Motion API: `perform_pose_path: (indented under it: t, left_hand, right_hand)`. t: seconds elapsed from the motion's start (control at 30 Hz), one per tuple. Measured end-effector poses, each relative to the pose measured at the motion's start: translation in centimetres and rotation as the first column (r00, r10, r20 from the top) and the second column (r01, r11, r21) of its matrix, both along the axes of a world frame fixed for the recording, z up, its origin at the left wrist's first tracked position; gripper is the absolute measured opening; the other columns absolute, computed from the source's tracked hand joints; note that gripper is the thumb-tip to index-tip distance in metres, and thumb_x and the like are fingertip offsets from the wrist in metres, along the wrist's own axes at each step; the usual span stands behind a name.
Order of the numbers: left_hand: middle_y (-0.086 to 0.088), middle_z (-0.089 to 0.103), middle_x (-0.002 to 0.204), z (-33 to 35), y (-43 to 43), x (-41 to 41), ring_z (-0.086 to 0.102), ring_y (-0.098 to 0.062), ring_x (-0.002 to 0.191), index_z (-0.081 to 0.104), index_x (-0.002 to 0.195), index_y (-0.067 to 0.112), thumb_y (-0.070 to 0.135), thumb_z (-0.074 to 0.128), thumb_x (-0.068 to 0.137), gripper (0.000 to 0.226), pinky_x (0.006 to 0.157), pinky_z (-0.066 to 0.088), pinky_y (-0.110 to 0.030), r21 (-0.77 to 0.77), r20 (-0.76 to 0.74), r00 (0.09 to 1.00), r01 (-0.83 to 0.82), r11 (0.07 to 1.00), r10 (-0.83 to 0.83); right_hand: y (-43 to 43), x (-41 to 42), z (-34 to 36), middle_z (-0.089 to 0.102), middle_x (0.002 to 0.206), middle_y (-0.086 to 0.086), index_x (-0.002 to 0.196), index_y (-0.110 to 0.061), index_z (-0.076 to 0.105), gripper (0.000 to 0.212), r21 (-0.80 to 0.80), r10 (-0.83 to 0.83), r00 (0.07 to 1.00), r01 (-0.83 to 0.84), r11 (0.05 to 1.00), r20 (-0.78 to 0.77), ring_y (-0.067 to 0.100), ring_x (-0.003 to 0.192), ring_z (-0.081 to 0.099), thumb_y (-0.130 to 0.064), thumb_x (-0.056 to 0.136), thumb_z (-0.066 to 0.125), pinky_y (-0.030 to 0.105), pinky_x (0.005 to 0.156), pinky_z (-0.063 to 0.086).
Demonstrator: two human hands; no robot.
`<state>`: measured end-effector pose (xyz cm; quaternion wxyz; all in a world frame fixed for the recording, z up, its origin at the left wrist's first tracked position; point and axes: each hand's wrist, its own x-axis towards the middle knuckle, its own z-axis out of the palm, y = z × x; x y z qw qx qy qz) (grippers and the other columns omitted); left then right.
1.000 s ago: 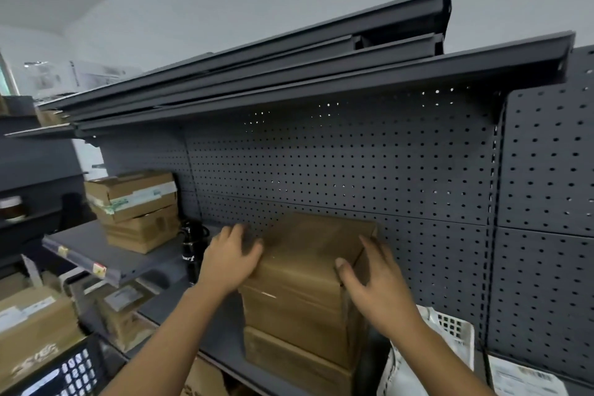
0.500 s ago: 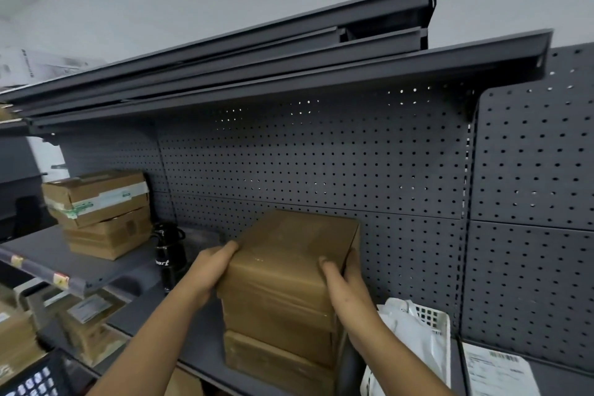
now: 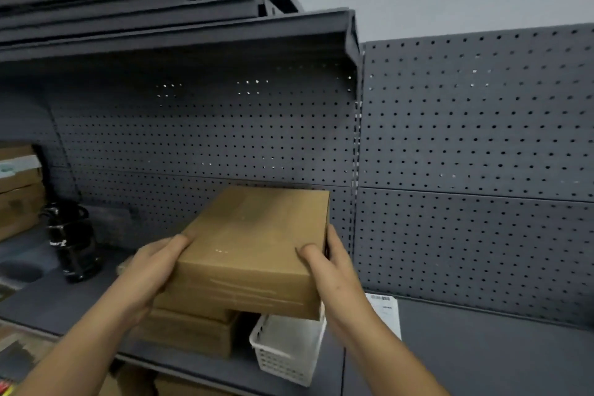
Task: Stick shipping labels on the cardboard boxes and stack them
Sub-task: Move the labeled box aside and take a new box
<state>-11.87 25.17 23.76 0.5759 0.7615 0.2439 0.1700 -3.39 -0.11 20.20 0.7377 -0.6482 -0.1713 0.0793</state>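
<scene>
Grey pegboard shelf [image 3: 482, 350]; a black bottle [image 3: 72, 241] stands at left; a white basket [image 3: 286, 350] sits just right of the lower boxes [image 3: 193, 328], with a label sheet [image 3: 385, 312] beyond. Left hand [image 3: 154, 267] and right hand [image 3: 328, 270] clasp the cardboard box [image 3: 257, 241] by its sides, thumbs on top; squarely stacked a moment ago, it now overhangs the basket.

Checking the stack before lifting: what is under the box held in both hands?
More cardboard boxes stacked on the shelf, with a white basket beside them. The held box hides their tops and much of the basket's inside.
</scene>
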Motion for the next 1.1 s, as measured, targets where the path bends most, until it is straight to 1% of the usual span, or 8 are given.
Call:
perform_pose_path:
  t: [0.2, 0.33, 0.47, 0.6, 0.67, 0.8, 0.9, 1.1]
  left_hand:
    - [-0.003, 0.068, 0.112, -2.8, -8.6, 1.3, 0.061, -0.026, 0.101, 0.069, 0.111, 0.025, 0.052, 0.052, 0.102, 0.033, 0.080, 0.046, -0.038, 0.016, -0.001, 0.997, 0.076, 0.997, -0.076]
    - [-0.004, 0.070, 0.117, -5.1, -13.8, 3.1, 0.065, -0.027, 0.108, 0.069, 0.113, 0.022, 0.052, 0.052, 0.101, 0.037, 0.100, 0.052, -0.045, -0.073, -0.061, 0.994, 0.086, 0.994, -0.091]
    - [0.003, 0.066, 0.117, -6.7, -20.4, 4.7, 0.061, -0.020, 0.106, 0.067, 0.120, 0.023, 0.048, 0.048, 0.104, 0.035, 0.097, 0.049, -0.044, -0.091, -0.041, 0.988, 0.144, 0.985, -0.148]
    - [0.007, 0.069, 0.109, -8.4, -27.0, 5.2, 0.064, -0.015, 0.101, 0.068, 0.111, 0.020, 0.042, 0.048, 0.106, 0.030, 0.088, 0.050, -0.038, -0.110, -0.017, 0.976, 0.215, 0.970, -0.219]
    - [0.002, 0.074, 0.109, -9.8, -29.6, 5.7, 0.068, -0.019, 0.103, 0.070, 0.109, 0.017, 0.039, 0.051, 0.106, 0.029, 0.092, 0.054, -0.040, -0.130, 0.001, 0.969, 0.246, 0.961, -0.248]
    - [0.001, 0.077, 0.105, -11.6, -33.8, 7.0, 0.071, -0.015, 0.099, 0.072, 0.105, 0.016, 0.032, 0.053, 0.106, 0.025, 0.083, 0.054, -0.035, -0.127, 0.052, 0.963, 0.267, 0.955, -0.263]
    - [0.006, 0.077, 0.103, -12.4, -36.3, 7.6, 0.070, -0.009, 0.098, 0.072, 0.105, 0.021, 0.031, 0.052, 0.106, 0.023, 0.081, 0.052, -0.030, -0.141, 0.051, 0.957, 0.290, 0.946, -0.286]
    - [0.011, 0.077, 0.104, -13.8, -39.5, 7.9, 0.069, -0.004, 0.099, 0.072, 0.110, 0.021, 0.030, 0.050, 0.107, 0.024, 0.079, 0.050, -0.024, -0.126, 0.048, 0.951, 0.310, 0.942, -0.306]
  right_hand:
    - [-9.1, -0.1, -0.8, 0.073, 0.118, -0.014, 0.137, -0.047, 0.053, 0.051, -0.017, -0.070, 0.997, 0.069, 0.997, -0.025, 0.018, 0.111, 0.070, -0.029, 0.090, 0.061, 0.039, 0.094, 0.055]
    - [-15.8, -0.1, -1.6, 0.073, 0.121, -0.017, 0.136, -0.046, 0.055, 0.047, -0.071, -0.097, 0.995, 0.096, 0.993, -0.009, 0.011, 0.112, 0.069, -0.024, 0.095, 0.059, 0.038, 0.100, 0.054]
    - [-22.8, -0.2, -3.2, 0.072, 0.126, -0.013, 0.142, -0.037, 0.053, 0.047, -0.096, -0.150, 0.989, 0.148, 0.984, -0.016, 0.010, 0.115, 0.068, -0.017, 0.100, 0.059, 0.038, 0.106, 0.052]
    - [-28.7, -0.5, -4.9, 0.074, 0.119, -0.019, 0.131, -0.047, 0.055, 0.047, -0.083, -0.208, 0.978, 0.205, 0.975, -0.032, 0.005, 0.111, 0.069, -0.011, 0.101, 0.057, 0.029, 0.097, 0.054]
    - [-31.6, -0.6, -5.7, 0.074, 0.113, -0.026, 0.123, -0.051, 0.056, 0.047, -0.071, -0.229, 0.972, 0.225, 0.972, -0.052, 0.001, 0.106, 0.070, -0.009, 0.102, 0.056, 0.026, 0.093, 0.052]
    - [-35.8, -0.2, -7.6, 0.074, 0.115, -0.024, 0.126, -0.049, 0.056, 0.047, -0.048, -0.273, 0.958, 0.270, 0.962, -0.093, 0.001, 0.107, 0.070, -0.009, 0.101, 0.058, 0.026, 0.092, 0.050]
    - [-38.0, 0.5, -8.8, 0.073, 0.125, -0.017, 0.141, -0.040, 0.051, 0.052, -0.016, -0.292, 0.948, 0.292, 0.956, -0.130, 0.005, 0.114, 0.069, -0.010, 0.100, 0.060, 0.025, 0.092, 0.050]
    - [-40.8, 1.2, -11.0, 0.074, 0.124, -0.015, 0.139, -0.040, 0.050, 0.051, -0.017, -0.307, 0.936, 0.309, 0.951, -0.172, 0.004, 0.109, 0.071, -0.008, 0.100, 0.058, 0.019, 0.084, 0.053]
